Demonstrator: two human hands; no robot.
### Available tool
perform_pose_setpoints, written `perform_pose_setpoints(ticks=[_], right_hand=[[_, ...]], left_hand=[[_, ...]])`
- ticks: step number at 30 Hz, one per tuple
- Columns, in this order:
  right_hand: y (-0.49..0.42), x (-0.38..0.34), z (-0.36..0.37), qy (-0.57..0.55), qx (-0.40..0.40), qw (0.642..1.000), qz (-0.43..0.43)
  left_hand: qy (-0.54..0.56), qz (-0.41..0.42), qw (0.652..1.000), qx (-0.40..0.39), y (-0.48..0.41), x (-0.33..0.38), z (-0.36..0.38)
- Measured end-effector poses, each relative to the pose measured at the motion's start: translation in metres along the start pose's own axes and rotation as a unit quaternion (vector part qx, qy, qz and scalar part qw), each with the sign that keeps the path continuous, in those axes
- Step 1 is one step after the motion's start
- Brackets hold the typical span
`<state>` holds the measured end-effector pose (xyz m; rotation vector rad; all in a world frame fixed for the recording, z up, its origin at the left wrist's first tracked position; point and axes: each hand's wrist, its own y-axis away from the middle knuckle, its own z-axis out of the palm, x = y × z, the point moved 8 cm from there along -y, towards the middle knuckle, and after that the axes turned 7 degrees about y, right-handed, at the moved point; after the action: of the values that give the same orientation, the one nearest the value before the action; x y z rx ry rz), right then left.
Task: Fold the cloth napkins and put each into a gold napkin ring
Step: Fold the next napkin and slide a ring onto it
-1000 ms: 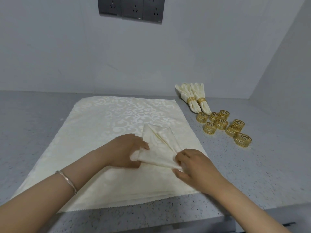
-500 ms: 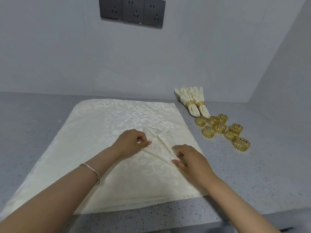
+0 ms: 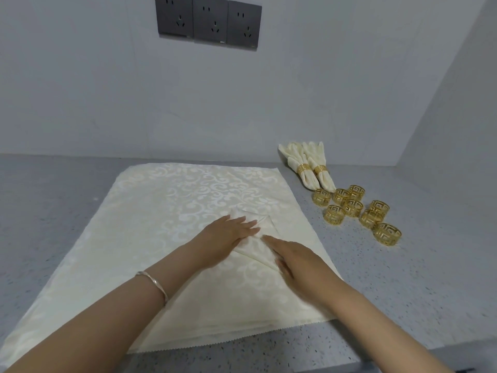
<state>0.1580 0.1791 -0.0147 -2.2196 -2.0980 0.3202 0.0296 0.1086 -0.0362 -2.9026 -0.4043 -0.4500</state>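
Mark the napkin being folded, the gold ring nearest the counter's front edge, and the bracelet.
napkin being folded (image 3: 254, 251), head view, exposed creased layer at its middle.
gold ring nearest the front edge (image 3: 387, 236), head view, its front wall.
bracelet (image 3: 158, 285), head view, band across the left wrist.

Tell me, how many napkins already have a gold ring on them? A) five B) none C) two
C: two napkins lie beyond the loose rings, each with a gold ring round its middle.
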Motion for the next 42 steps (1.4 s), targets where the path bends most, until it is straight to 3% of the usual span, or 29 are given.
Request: perform_pose_setpoints(ticks=[7,13,16,18,20,22,24,26,31,35,38,42], right_hand=[[-0.015,-0.016,0.014,0.189,0.050,0.980,-0.039],[-0.030,-0.019,0.010,0.236,0.064,0.967,0.068],[-0.031,-0.005,0.004,0.132,0.033,0.988,0.073],[-0.032,0.013,-0.011,-0.050,0.027,0.992,0.114],[-0.032,0.031,-0.025,-0.305,0.019,0.935,0.182],[-0.030,0.040,-0.017,-0.524,-0.047,0.811,0.255],[-0.029,0.034,-0.002,-0.646,-0.131,0.697,0.282],[-0.029,0.026,0.012,-0.669,-0.192,0.659,0.284],[-0.024,0.016,0.045,-0.617,-0.325,0.656,0.289],[-0.023,0.024,0.050,-0.574,-0.344,0.684,0.291],[-0.023,0.043,0.033,-0.476,-0.295,0.777,0.286],[-0.017,0.054,-0.012,-0.312,-0.094,0.922,0.208]], left_hand=[[0.088,-0.028,0.995,-0.022,-0.003,-0.005,0.001],[0.169,-0.066,0.983,-0.027,0.000,-0.009,0.003],[0.205,-0.064,0.976,0.024,0.011,-0.004,-0.015],[0.202,-0.036,0.973,0.102,0.020,0.005,-0.041],[0.181,-0.004,0.964,0.192,0.032,0.016,-0.069],[0.144,0.018,0.958,0.246,0.042,0.026,-0.086],[0.076,0.039,0.970,0.227,0.045,0.038,-0.085],[0.008,0.062,0.985,0.159,0.043,0.044,-0.069],[-0.037,0.027,0.999,-0.012,0.038,0.027,-0.012],[0.042,-0.006,0.999,-0.033,0.034,0.021,0.007],[0.032,-0.015,0.998,-0.044,0.029,0.023,0.012],[-0.004,-0.019,0.999,-0.048,0.028,0.023,0.014]])
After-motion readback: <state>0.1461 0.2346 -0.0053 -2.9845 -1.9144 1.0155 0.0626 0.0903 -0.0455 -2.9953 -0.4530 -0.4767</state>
